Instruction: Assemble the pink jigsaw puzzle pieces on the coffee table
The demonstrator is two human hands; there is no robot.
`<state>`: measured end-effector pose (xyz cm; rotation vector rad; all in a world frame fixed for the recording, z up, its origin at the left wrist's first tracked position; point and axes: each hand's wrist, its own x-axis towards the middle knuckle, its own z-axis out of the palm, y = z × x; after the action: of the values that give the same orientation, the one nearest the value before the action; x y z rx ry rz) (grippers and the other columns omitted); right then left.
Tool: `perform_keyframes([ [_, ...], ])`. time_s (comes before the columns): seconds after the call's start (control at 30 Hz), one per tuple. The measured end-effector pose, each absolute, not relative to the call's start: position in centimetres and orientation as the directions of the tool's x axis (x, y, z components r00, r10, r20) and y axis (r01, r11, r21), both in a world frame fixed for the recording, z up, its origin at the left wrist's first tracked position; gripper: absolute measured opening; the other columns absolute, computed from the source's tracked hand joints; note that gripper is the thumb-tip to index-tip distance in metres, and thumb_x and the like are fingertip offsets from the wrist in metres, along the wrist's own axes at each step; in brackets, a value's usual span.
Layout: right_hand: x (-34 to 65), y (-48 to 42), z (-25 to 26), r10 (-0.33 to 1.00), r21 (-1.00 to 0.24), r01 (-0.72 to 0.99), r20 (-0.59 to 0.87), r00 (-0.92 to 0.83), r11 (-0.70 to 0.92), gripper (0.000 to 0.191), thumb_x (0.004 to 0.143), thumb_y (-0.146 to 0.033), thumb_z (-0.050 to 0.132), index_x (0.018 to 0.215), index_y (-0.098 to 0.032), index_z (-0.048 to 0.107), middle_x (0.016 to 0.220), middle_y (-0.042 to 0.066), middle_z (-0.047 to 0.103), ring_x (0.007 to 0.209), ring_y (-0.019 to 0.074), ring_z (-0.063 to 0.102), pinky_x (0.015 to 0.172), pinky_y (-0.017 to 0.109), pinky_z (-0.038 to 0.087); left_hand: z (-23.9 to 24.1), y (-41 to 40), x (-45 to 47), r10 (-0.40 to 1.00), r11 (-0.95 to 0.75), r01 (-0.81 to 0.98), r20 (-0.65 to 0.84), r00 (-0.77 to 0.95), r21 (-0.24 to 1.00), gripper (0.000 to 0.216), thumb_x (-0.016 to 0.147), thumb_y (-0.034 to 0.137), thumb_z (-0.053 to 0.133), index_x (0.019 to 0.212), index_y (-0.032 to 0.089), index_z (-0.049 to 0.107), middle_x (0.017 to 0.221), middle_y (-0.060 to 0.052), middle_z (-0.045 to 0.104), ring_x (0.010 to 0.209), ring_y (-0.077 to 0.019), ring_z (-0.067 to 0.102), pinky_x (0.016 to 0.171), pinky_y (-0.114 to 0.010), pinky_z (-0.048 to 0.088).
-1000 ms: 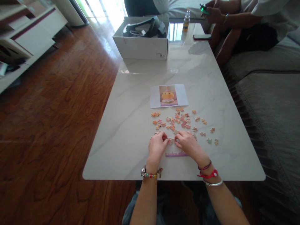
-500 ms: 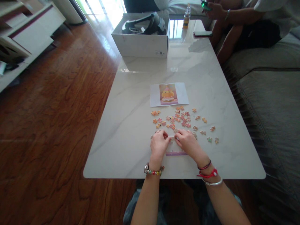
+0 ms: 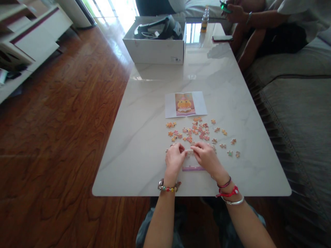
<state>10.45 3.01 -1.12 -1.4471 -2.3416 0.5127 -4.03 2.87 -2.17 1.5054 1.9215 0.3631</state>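
My left hand (image 3: 174,158) and my right hand (image 3: 207,157) rest side by side on the white marble table (image 3: 144,137), fingers curled and pinching small jigsaw pieces (image 3: 189,152) between them. Just below the hands lies a purple strip of joined puzzle pieces (image 3: 192,168). Beyond the hands, several loose orange and pink puzzle pieces (image 3: 199,132) are scattered. Farther off lies a reference picture (image 3: 185,104) of an orange figure on white paper.
A white open box (image 3: 155,50) with a dark headset in it stands at the table's far end, beside a small bottle (image 3: 204,19) and a phone (image 3: 222,38). Another person sits on the grey sofa (image 3: 297,113) at the far right, holding a green device. Wooden floor lies left.
Both hands have stayed pinched together at the same spot; the left hand shifted slightly right. The view moved a little.
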Motion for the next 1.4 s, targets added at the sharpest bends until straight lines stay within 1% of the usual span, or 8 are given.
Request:
perform_keyframes([
  [0.13,13.5,4.2,-0.5,0.922,-0.564,0.778,0.384,-0.048,0.275,0.024,0.083,-0.021,0.042,0.095,-0.019,0.063,0.088,0.008,0.060,0.083,0.0177,0.054,0.077,0.030,0.041,-1.6,2.9,-5.3,0.943,0.297,0.644,-0.323,-0.081,0.705,0.013,0.076,0.023,0.048,0.076,0.018,0.060,0.080,-0.003,0.064,0.069,-0.0117,0.059,0.065,-0.023,0.042],
  [0.27,17.4,5.0,-0.3,0.863,-0.556,0.827,0.455,0.217,0.085,0.022,0.081,-0.023,0.044,0.088,-0.016,0.064,0.078,0.006,0.061,0.068,0.0161,0.053,0.067,0.029,0.042,-0.8,3.1,-6.9,0.937,0.349,0.465,-0.319,-0.145,0.814,0.019,0.078,0.030,0.045,0.081,0.017,0.058,0.080,-0.002,0.063,0.061,-0.0100,0.059,0.060,-0.021,0.043],
  [0.4,18.4,5.0,-0.7,0.954,-0.526,0.839,0.298,0.029,0.139,0.018,0.079,-0.024,0.049,0.083,-0.016,0.064,0.072,0.004,0.060,0.061,0.0140,0.052,0.063,0.027,0.042,-0.6,3.0,-7.2,0.954,0.290,0.524,-0.196,-0.228,0.801,0.019,0.077,0.033,0.049,0.082,0.017,0.058,0.076,-0.001,0.061,0.060,-0.0098,0.056,0.059,-0.022,0.044],
  [0.57,17.6,4.6,-1.2,0.959,-0.515,0.814,0.065,-0.276,0.269,0.016,0.074,-0.020,0.056,0.088,-0.017,0.062,0.086,0.006,0.060,0.079,0.0179,0.057,0.074,0.030,0.043,-0.7,2.7,-5.5,0.999,0.042,0.698,-0.035,-0.024,0.715,0.011,0.078,0.024,0.050,0.078,0.018,0.058,0.074,-0.001,0.057,0.060,-0.0089,0.052,0.062,-0.023,0.042],
  [0.83,17.9,4.0,-2.1,0.959,-0.411,0.899,-0.158,-0.236,0.154,0.028,0.067,-0.008,0.057,0.093,-0.018,0.057,0.089,0.005,0.057,0.081,0.0169,0.056,0.073,0.028,0.043,-1.0,2.8,-3.8,0.999,-0.036,0.758,0.000,0.048,0.652,0.009,0.080,0.023,0.048,0.082,0.018,0.056,0.080,-0.001,0.055,0.063,-0.0096,0.052,0.066,-0.024,0.042],
  [1.13,18.6,4.5,-2.0,0.968,-0.456,0.874,-0.090,-0.235,0.170,0.013,0.074,-0.008,0.049,0.081,-0.017,0.056,0.081,0.004,0.057,0.073,0.0153,0.055,0.071,0.027,0.042,-1.8,2.1,0.8,0.977,-0.173,0.873,-0.030,0.209,0.455,0.019,0.072,0.018,0.059,0.091,0.022,0.058,0.096,-0.004,0.053,0.093,-0.0189,0.048,0.081,-0.032,0.042],
  [1.27,18.5,4.6,-2.1,0.987,-0.455,0.877,0.024,-0.159,0.152,0.021,0.076,-0.008,0.047,0.091,-0.018,0.057,0.089,0.007,0.055,0.081,0.0168,0.055,0.074,0.029,0.042,-2.2,2.4,0.6,0.986,-0.138,0.868,-0.014,0.164,0.476,0.023,0.073,0.016,0.058,0.095,0.022,0.058,0.095,-0.005,0.053,0.093,-0.0192,0.048,0.081,-0.032,0.042],
  [1.4,17.5,4.4,-2.6,0.957,-0.465,0.842,0.039,-0.289,0.273,0.021,0.071,-0.014,0.057,0.091,-0.019,0.057,0.094,0.007,0.054,0.090,0.0193,0.053,0.077,0.031,0.043,-2.4,3.0,-1.0,0.995,-0.094,0.835,0.037,0.088,0.543,0.023,0.074,0.016,0.056,0.096,0.021,0.058,0.092,-0.005,0.053,0.091,-0.0186,0.050,0.083,-0.033,0.042],
])
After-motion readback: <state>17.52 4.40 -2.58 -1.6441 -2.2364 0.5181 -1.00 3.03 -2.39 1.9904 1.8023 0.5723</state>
